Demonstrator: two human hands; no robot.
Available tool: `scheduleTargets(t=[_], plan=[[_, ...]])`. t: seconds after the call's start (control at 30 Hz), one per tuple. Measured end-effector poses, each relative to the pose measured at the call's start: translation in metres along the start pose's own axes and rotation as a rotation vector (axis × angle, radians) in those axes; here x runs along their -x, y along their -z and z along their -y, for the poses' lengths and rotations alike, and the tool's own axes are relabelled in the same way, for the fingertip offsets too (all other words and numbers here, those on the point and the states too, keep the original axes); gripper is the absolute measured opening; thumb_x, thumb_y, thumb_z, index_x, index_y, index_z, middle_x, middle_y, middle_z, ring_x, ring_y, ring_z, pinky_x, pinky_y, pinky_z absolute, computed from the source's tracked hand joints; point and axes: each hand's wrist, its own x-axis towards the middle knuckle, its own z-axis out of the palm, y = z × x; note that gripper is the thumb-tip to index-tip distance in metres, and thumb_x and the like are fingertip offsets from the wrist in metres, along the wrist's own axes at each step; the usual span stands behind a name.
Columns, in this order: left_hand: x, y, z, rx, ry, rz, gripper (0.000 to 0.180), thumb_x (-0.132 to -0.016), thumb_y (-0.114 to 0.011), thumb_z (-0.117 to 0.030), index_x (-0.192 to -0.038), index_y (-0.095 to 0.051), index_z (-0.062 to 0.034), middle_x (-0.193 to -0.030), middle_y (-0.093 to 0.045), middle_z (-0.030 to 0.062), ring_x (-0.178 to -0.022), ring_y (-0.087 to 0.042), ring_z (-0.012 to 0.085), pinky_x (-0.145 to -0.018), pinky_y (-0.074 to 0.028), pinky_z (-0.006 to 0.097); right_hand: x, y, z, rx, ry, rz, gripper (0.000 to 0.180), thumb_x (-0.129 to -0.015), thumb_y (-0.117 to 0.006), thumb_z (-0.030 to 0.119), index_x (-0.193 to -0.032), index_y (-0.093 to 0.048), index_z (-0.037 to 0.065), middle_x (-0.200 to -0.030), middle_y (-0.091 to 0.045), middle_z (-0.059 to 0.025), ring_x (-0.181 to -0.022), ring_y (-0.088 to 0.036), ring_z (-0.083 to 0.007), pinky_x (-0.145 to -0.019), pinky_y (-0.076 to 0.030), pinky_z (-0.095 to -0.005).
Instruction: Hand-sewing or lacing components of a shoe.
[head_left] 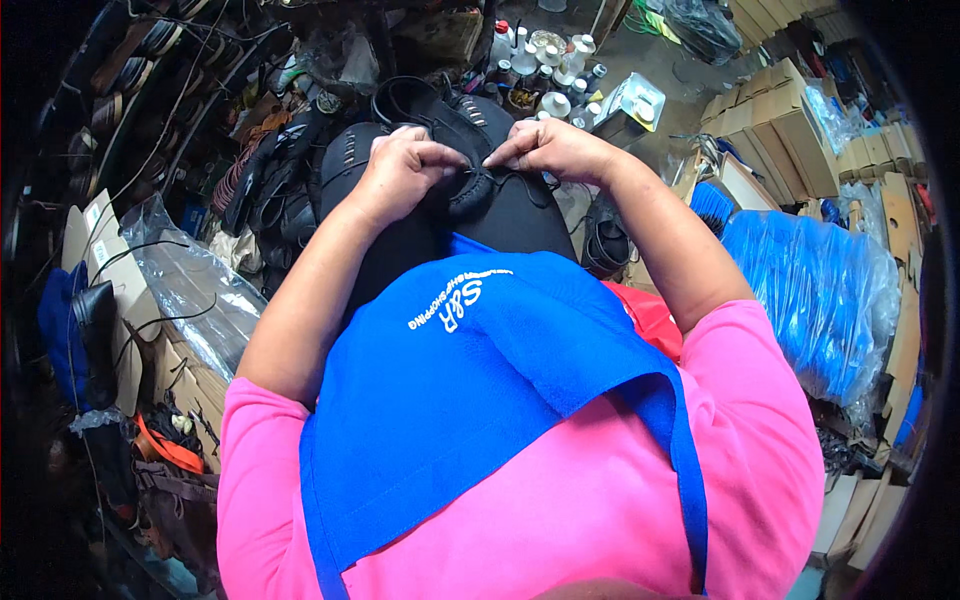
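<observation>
Across my lap rests a black, padded, shoe-like piece (468,197) with a rounded gathered end pointing toward me. A black strap loop (392,98) rises at its far end. Over the piece my left hand (408,170) is closed, thumb and forefinger pinched at its middle. My right hand (545,150) pinches from the other side, its fingertips almost meeting the left ones. Thin black thread (520,178) runs from between the fingertips toward the right knee. The exact grip on the thread is small and partly hidden by the fingers.
Several bottles and jars (555,75) crowd the floor beyond my knees, beside a clear plastic container (640,102). Cardboard boxes (775,130) and a plastic-wrapped blue bundle (800,290) stand at right. Black footwear pieces (285,195) and plastic-covered cardboard (195,280) lie at left.
</observation>
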Motion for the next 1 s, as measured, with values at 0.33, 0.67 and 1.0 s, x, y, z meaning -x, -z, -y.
scheduleTargets(t=[0.33,0.67,1.0], plan=[[0.021,0.011,-0.023,-0.078,0.111,-0.062,0.022,-0.068,-0.072,-0.006,-0.090,-0.073,-0.0123,-0.080,-0.063,0.0079,-0.081,-0.058,0.0226,-0.073,-0.046,0.031,0.011,-0.017,0.001,-0.211,-0.052,-0.142,0.029,-0.079,-0.068,0.009,-0.108,-0.069,0.012,-0.094,-0.070,-0.0030,-0.082,-0.060,-0.0066,-0.080,-0.047,-0.0236],[0.017,-0.002,-0.018,-0.100,0.205,-0.124,0.020,-0.070,-0.074,-0.011,-0.090,-0.072,-0.0107,-0.081,-0.065,0.0053,-0.080,-0.058,0.0180,-0.075,-0.047,0.029,0.008,-0.029,-0.006,-0.399,-0.008,-0.174,0.030,-0.081,-0.068,0.010,-0.111,-0.066,0.005,-0.094,-0.067,-0.0012,-0.087,-0.059,-0.0085,-0.081,-0.047,-0.0244],[0.002,-0.010,-0.028,0.374,0.389,-0.052,0.019,-0.072,-0.073,-0.012,-0.089,-0.068,-0.0072,-0.075,-0.064,0.0074,-0.072,-0.063,0.0177,-0.071,-0.050,0.030,-0.003,-0.028,0.003,-0.366,-0.011,-0.219,0.018,-0.079,-0.071,0.010,-0.094,-0.067,0.001,-0.085,-0.067,-0.0014,-0.076,-0.059,-0.0073,-0.073,-0.048,-0.0232]])
